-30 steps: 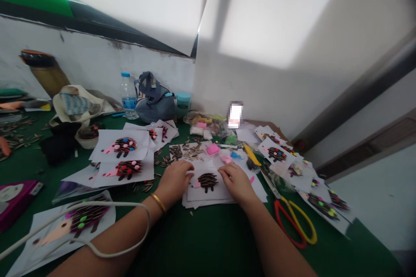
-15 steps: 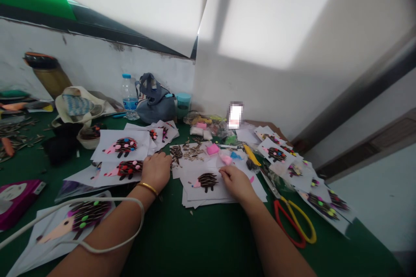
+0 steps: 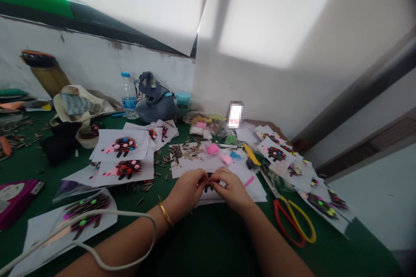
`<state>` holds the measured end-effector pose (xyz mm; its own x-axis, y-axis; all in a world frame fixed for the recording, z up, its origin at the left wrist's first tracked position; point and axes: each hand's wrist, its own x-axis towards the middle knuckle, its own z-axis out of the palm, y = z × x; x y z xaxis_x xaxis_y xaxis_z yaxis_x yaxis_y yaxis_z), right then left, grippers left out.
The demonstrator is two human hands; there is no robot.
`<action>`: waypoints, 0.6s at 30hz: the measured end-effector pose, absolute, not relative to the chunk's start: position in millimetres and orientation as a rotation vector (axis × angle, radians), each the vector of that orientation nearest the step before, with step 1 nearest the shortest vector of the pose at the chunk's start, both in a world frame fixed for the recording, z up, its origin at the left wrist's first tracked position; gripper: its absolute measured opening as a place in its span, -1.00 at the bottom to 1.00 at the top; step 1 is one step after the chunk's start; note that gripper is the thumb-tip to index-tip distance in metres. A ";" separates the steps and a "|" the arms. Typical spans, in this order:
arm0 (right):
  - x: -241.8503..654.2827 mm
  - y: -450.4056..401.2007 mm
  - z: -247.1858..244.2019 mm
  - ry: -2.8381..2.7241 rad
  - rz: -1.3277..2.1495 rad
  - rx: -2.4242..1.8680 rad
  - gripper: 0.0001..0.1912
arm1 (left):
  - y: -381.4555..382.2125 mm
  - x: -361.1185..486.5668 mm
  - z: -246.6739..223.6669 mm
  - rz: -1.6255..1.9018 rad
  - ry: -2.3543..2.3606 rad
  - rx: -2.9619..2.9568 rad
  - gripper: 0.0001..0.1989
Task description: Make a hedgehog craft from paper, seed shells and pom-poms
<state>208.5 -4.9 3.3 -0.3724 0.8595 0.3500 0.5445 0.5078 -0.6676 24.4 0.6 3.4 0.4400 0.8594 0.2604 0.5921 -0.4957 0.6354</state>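
My left hand and my right hand meet fingertip to fingertip over a stack of white paper sheets. Both are closed in a pinch, and whatever lies between the fingers is too small to make out. Beneath them, the dark hedgehog picture on the top sheet is mostly covered. Striped sunflower seeds are scattered on a sheet just behind. Near my right hand sit lumps of pink clay, a blue piece and a thin pink strip.
Scissors with red and yellow handles lie at the right, near a yellow cutter. Finished hedgehog sheets are at the left, others at the right. A white cable crosses my left forearm. A bottle stands behind.
My left hand has moved right from the seeds near the left hedgehog sheets to meet my right hand. My right hand has shifted slightly left, and the hedgehog picture is now mostly hidden.
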 end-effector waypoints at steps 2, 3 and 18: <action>208.5 -5.5 4.4 -2.062 0.602 -1.162 -0.89 | -0.9 24.4 2.8 0.810 1.175 2.146 -0.94; 209.6 -5.5 4.7 -2.052 0.606 -1.176 -0.89 | -0.2 23.0 2.8 0.816 1.154 2.113 -0.94; 214.9 2.2 -8.3 -2.325 0.200 -1.355 -0.94 | 24.1 -2.8 -4.1 0.464 1.549 2.372 -0.70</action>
